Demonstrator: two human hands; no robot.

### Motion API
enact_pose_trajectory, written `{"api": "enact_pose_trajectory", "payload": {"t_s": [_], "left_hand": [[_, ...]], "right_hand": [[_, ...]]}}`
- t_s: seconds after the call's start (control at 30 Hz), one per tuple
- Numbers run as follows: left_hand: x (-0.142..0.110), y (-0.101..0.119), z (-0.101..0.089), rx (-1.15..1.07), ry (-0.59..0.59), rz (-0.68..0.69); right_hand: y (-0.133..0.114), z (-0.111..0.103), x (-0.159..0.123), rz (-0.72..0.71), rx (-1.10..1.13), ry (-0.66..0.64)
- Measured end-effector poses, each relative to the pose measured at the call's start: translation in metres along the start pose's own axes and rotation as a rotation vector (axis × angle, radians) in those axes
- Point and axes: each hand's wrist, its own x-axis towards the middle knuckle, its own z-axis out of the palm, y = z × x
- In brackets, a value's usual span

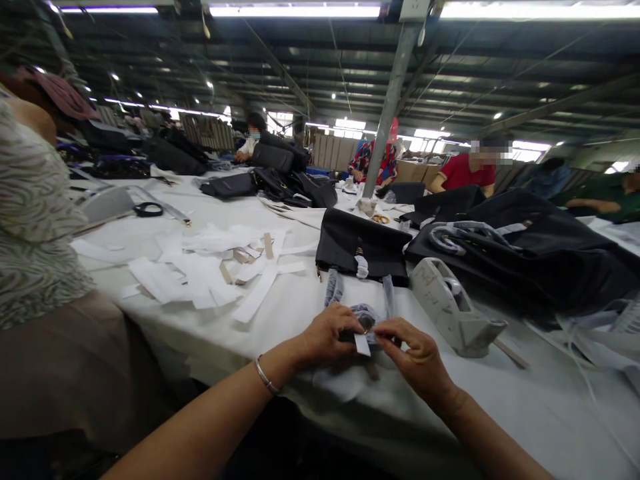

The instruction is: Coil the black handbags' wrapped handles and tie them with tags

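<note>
A black handbag lies on the white-covered table, its strap wrapped in clear plastic and running toward me. My left hand is closed on the strap near the table's front edge, with a bracelet at the wrist. A small white paper strip pokes out by its fingertips, beside a bit of metal hardware. Just right of it, my right hand pinches at the same spot on the wrapped strap; its fingertips hide exactly what they grip. Close to the right hand stands a grey tape dispenser.
White paper strips are spread over the table at left. More black bags are piled at right and others farther back. A metal post rises beyond the handbag. A person stands close at left; several others work across the table.
</note>
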Motion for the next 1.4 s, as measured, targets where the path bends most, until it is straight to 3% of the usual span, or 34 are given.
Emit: {"api": "enact_pose_trajectory", "payload": {"t_s": [0.1,0.23,0.3,0.47,0.8,1.2,1.4], "left_hand": [[0.001,-0.001,0.000,-0.011,-0.005,0.026],[0.000,-0.002,0.001,-0.029,0.010,-0.041],[-0.001,-0.001,0.001,-0.033,0.020,-0.072],[-0.003,0.000,0.001,-0.064,0.042,-0.126],[-0.001,0.007,-0.002,-0.039,0.010,-0.071],[-0.001,0.004,-0.005,-0.067,0.018,-0.064],[-0.001,0.011,-0.010,0.004,-0.052,-0.076]], "right_hand": [[-0.002,-0.014,-0.021,-0.065,-0.089,-0.061],[-0.006,-0.020,-0.038,-0.061,-0.252,-0.367],[-0.008,-0.016,-0.037,-0.042,-0.327,-0.428],[-0.012,-0.001,-0.025,-0.085,-0.450,-0.403],[-0.035,0.015,-0.018,-0.143,-0.605,-0.353],[-0.025,0.011,0.002,-0.130,-0.577,-0.105],[-0.021,0.012,0.012,-0.121,-0.487,-0.202]]}}
